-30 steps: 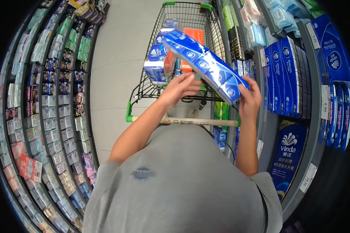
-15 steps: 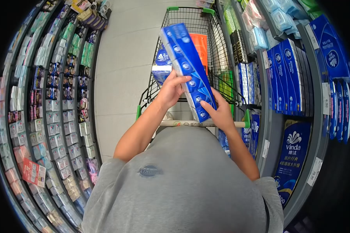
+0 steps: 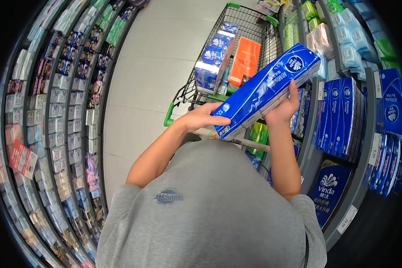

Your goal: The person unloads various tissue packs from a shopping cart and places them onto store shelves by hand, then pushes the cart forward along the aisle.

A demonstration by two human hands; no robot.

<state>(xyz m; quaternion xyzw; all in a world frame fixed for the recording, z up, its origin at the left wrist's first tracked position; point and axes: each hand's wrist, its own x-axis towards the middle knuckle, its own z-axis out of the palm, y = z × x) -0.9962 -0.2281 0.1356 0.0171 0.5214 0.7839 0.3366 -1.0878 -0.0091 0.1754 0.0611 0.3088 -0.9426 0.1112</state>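
Note:
A long blue Vinda tissue pack (image 3: 265, 87) is held slantwise above the cart handle, its upper end to the right. My left hand (image 3: 203, 117) grips its lower left end, thumb on top. Farther up, my right hand (image 3: 283, 107) holds the pack's right edge from beneath, with a finger up its side. Beyond them is the shopping cart (image 3: 268, 38), carrying blue-and-white Vinda packs (image 3: 212, 58) on its left and an orange pack (image 3: 244, 61) beside them.
The cart's pale handle (image 3: 252, 144) runs in front of my grey shirt. Shelves of small packs (image 3: 58, 125) line the left. The right shelf holds upright blue packs (image 3: 339, 116), wipes (image 3: 350, 53) and a Vinda carton (image 3: 329, 190). Grey floor tiles (image 3: 143, 80) lie between.
The tissue pack has been turned over and now slants up to the right, showing another printed face. Both hands have shifted their grip on it. The cart appears farther right in view.

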